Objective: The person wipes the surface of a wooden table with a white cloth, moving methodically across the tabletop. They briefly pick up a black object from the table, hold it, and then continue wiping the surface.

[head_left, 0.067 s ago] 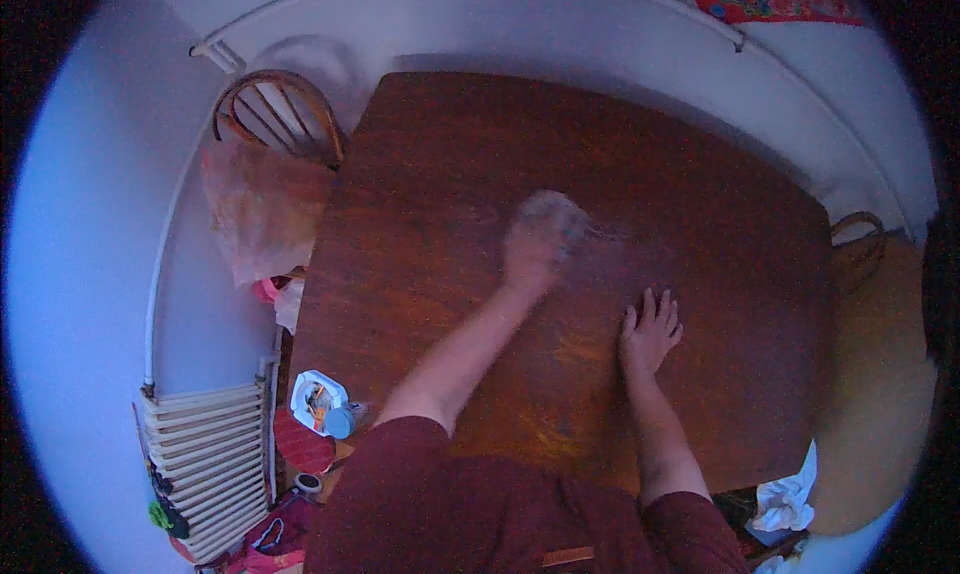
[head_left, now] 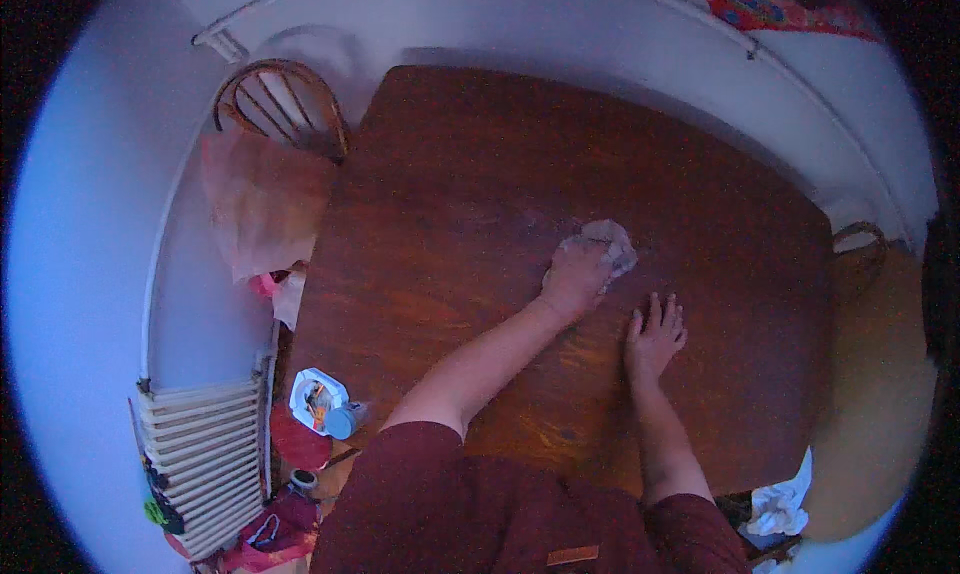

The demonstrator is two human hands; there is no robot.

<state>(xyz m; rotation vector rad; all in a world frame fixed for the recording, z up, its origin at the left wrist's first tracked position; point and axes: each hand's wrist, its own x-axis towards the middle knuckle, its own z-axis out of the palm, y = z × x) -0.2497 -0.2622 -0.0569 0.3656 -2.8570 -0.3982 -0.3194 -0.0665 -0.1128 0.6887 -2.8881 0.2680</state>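
Note:
My left hand (head_left: 578,279) presses a crumpled whitish cloth (head_left: 617,246) against the top of a dark brown wooden table (head_left: 470,174). Its fingers are bent over the cloth and partly hidden by it. To the right and a little nearer, my right hand (head_left: 655,342) rests flat on the wood with its fingers spread, holding nothing. A small gap separates it from the cloth. Faint pale smears show on the wood just beyond the cloth.
At the table's near left corner stands a white container (head_left: 308,394) of small items, beside a round blue-grey lid or jar (head_left: 340,422). A wooden chair (head_left: 280,104) is at the far left. A radiator (head_left: 205,454) stands lower left, and a tan round board (head_left: 875,394) at right.
My left hand has slid right and nearer with the cloth, closer to my right hand. My right hand stays in about the same place on the table.

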